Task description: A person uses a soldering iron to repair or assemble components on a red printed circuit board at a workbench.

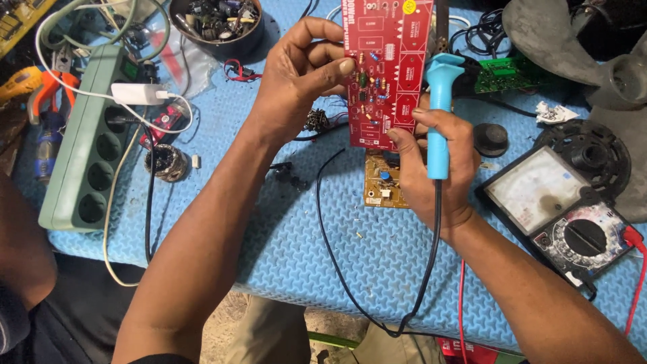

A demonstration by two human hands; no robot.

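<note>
Left hand [300,74] grip pinches red circuit board [386,67]; right hand [435,162] clasps blue soldering iron [439,114], tip hidden; blue textured mat [283,236] beneath.

So what we see of the body here is pretty minimal: our left hand [303,74] and right hand [431,168] are both bare, no gloves, no rings, no watch or wristbands. Both forearms are uncovered all the way up, with just a sliver of dark sleeve showing at the bottom edge on the left arm. Nails are short and plain. Lower down there's khaki-coloured trouser fabric between the arms, looks a bit dusty
</note>
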